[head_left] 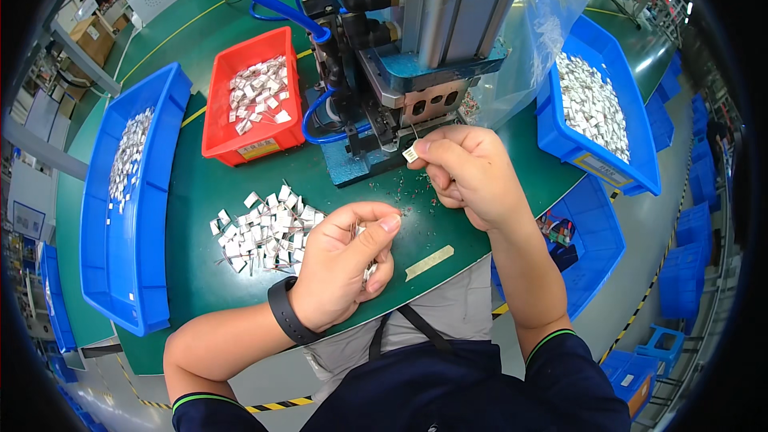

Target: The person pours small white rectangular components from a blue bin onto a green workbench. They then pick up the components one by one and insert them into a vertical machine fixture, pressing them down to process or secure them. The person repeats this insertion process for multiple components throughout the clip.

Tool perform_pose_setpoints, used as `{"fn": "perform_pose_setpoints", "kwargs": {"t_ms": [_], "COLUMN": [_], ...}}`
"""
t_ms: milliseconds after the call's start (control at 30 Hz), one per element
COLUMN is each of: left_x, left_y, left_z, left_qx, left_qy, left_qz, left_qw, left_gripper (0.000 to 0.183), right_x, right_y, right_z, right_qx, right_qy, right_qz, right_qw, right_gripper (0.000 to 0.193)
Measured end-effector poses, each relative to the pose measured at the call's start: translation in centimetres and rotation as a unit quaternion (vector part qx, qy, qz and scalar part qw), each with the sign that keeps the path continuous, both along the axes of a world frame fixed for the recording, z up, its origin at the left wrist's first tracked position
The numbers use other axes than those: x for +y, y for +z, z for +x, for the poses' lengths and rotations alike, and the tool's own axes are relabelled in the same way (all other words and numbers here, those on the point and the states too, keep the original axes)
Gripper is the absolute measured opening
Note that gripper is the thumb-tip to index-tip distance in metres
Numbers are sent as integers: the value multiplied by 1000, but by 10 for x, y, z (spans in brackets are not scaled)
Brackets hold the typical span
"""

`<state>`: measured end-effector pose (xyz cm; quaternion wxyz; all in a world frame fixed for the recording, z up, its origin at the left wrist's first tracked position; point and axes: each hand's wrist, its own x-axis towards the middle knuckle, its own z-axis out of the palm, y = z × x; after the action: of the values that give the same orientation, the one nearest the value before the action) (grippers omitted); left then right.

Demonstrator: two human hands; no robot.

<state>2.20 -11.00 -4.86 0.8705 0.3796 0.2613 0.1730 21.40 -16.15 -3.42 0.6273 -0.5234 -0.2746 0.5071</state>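
Between thumb and fingers of my right hand point(474, 174) is one small white square part point(411, 153) with thin wire leads. It is held right at the front of the machine's metal tooling point(432, 104), its leads pointing toward the tooling. My left hand point(346, 264) is curled closed around several similar white parts point(367, 274), mostly hidden by the fingers, with leads poking out near the thumb. Beside that hand, on the green tabletop point(400, 236), lies a loose pile of white parts point(264, 232) with leads.
A red bin point(296, 124) and a long blue bin point(100, 252) on the left hold white parts. Another full blue bin point(552, 132) stands at right, above a lower blue bin point(604, 248). Blue air hoses point(280, 2) feed the machine. Wire clippings and a tape strip point(430, 262) lie on the table.
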Motion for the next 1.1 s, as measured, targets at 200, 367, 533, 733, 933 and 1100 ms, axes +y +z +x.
{"fn": "perform_pose_setpoints", "kwargs": {"t_ms": [200,367,533,733,933,1100], "left_x": [0,0,0,0,-1,-1], "left_y": [1,1,1,1,1,3], "left_z": [0,0,0,0,1,2], "left_qx": [3,3,3,-1,-20,-17], "left_qy": [-1,0,0,7,26,33], "left_qz": [-1,-2,-3,-11,-34,-23], "left_qw": [1000,1000,1000,1000,999,999], "left_gripper": [11,11,11,9,12,12], "right_x": [1,1,-3,-18,-20,-20], "right_y": [0,-2,-5,-4,-8,-9], "right_z": [0,0,0,-19,-22,-22], "right_qx": [8,15,16,-113,-169,-171], "right_qy": [2,2,24,83,96,99], "right_qz": [1,7,7,56,47,46], "right_qw": [1000,1000,1000,989,980,979], "right_gripper": [20,19,17,16,15,15]}}
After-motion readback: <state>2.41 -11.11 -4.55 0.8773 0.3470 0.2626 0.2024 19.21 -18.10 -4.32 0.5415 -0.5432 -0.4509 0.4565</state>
